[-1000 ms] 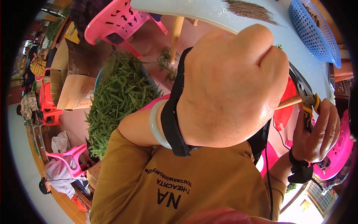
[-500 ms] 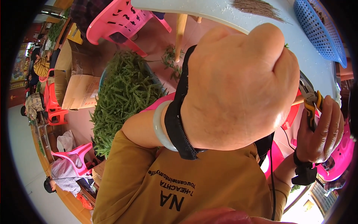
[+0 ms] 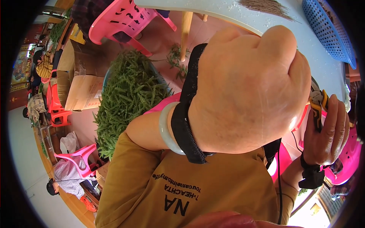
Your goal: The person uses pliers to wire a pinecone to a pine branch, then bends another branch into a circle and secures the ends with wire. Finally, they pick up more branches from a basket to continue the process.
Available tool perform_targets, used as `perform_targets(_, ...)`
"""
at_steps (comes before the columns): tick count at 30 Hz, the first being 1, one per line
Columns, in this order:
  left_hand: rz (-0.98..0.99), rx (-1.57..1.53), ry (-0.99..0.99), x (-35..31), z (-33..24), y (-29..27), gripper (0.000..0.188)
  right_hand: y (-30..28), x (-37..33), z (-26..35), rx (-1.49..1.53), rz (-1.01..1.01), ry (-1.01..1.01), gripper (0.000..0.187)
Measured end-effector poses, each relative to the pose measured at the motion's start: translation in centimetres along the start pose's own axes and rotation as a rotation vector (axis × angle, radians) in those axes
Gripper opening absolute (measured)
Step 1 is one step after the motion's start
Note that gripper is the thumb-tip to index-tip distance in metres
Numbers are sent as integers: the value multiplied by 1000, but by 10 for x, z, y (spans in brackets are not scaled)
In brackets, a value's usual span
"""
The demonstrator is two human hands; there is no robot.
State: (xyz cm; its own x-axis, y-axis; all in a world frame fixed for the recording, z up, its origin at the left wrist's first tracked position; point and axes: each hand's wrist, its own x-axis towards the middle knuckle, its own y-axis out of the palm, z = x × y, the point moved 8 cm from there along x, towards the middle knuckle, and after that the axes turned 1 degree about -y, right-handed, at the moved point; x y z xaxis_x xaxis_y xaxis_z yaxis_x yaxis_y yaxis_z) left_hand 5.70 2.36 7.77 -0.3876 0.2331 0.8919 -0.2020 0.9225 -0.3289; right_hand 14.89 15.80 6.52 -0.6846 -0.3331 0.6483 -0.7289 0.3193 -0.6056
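Note:
My left hand [image 3: 251, 91] is a closed fist that fills the middle of the view, back toward me. A pale bangle [image 3: 169, 129] and a black strap [image 3: 186, 123] circle its wrist. Whatever its fingers hold is hidden behind the fist. At the right, my right hand [image 3: 329, 135] is closed round a pair of pliers [image 3: 316, 108] with yellow and black handles. The pliers' head is close beside the left fist and partly hidden by it. A black band with a small black box sits on the right wrist.
Green leafy sprigs [image 3: 127, 95] heap up in a blue tub at the left, beside an open cardboard box [image 3: 85, 91]. Thin brown stems [image 3: 264, 8] and a blue basket [image 3: 329, 34] rest on the pale table [image 3: 224, 11]. A pink chair [image 3: 118, 22] stands beyond; several people sit far left.
The left fist has shifted slightly right and covers more of the pliers' head. The right hand still grips the pliers in nearly the same place.

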Motion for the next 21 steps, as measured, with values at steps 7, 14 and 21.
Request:
perform_targets(7, -3, 5, -8, -1, 0, 0, 20, -1, 1, -1, -8, -27, -26, 45)
perform_targets(14, 47, 5, -52, -2, 2, 4, 22, 0, -1, 1, 0, 8, -53, 47)
perform_targets(21, 85, 50, -55, 3, 1, 5, 22, 1, -2, 3, 46, 10, 18, 48)
